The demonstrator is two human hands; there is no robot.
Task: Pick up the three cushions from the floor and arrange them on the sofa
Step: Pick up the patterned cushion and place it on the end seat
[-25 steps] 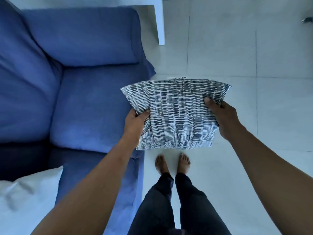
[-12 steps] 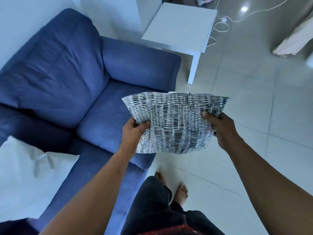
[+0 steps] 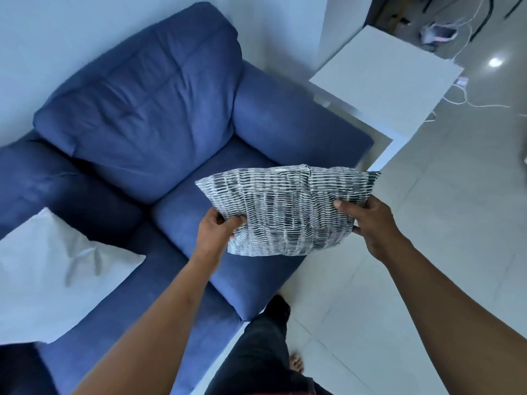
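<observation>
Cushion (image 3: 288, 212) in both hands, held up in the air above the front edge of the sofa (image 3: 148, 115), partly over the seat and partly over the floor (image 3: 427, 252) beyond it. The left hand (image 3: 216, 232) pinches its lower left corner and the right hand (image 3: 370, 220) clamps its right edge, so each holds only a fold of fabric and the filling sags between them. If one hand lets go early, the cushion may swing and drop to the floor off the sofa's front. Tossed too hard toward the sofa's back, it could bounce forward again. A white cushion (image 3: 54, 275) already lies on the sofa's left seat, well apart, and the small white table (image 3: 385, 81) stands just past the sofa's far arm.
</observation>
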